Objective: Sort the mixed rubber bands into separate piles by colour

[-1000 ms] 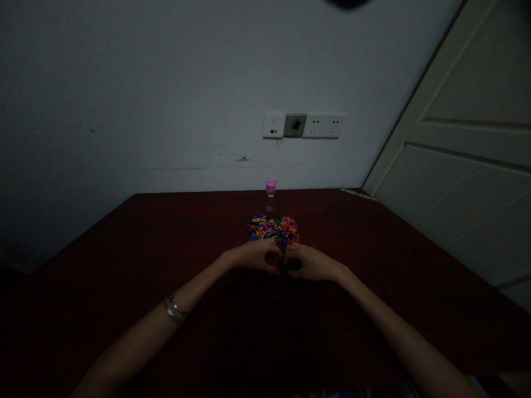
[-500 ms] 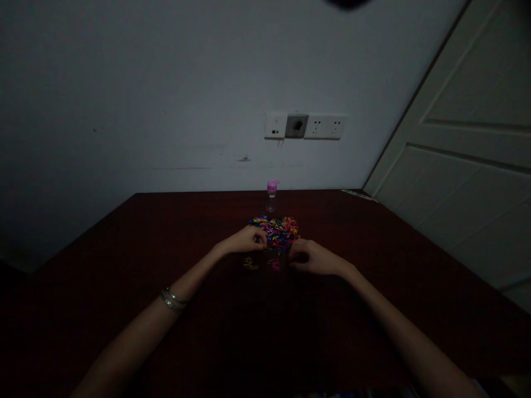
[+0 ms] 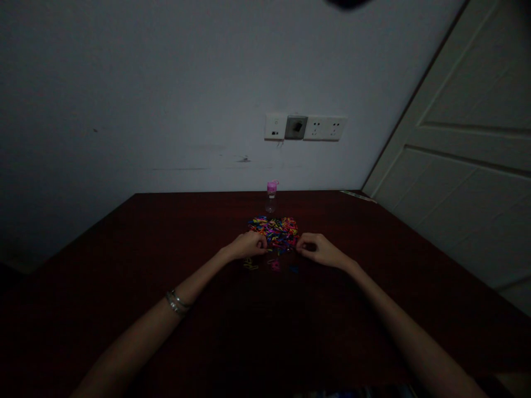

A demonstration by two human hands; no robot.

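A heap of colourful paper clips [image 3: 276,231] lies on the dark red-brown table. My left hand [image 3: 250,245] is closed in a pinch at the heap's left front edge, and a yellow paper clip [image 3: 269,250] shows right by its fingertips. At the right edge of the heap, my right hand [image 3: 317,249] has thumb and forefinger brought together; what they hold, if anything, is too small to tell. In front of the heap lie small separate groups: yellow paper clips [image 3: 250,264], pink paper clips [image 3: 274,265] and something blue [image 3: 293,269], dim in the shadow.
Behind the heap stands a small clear bottle [image 3: 271,204] with a pink cap. The table [image 3: 186,221] meets a pale wall carrying sockets and a switch [image 3: 305,127]. A flat strip [image 3: 357,195] lies at the back right corner, near a panelled door [image 3: 464,143].
My right hand has moved slightly up and right, toward the heap's edge, and the blue piece now shows in front. My left hand has shifted a little; its fingers are more closed.
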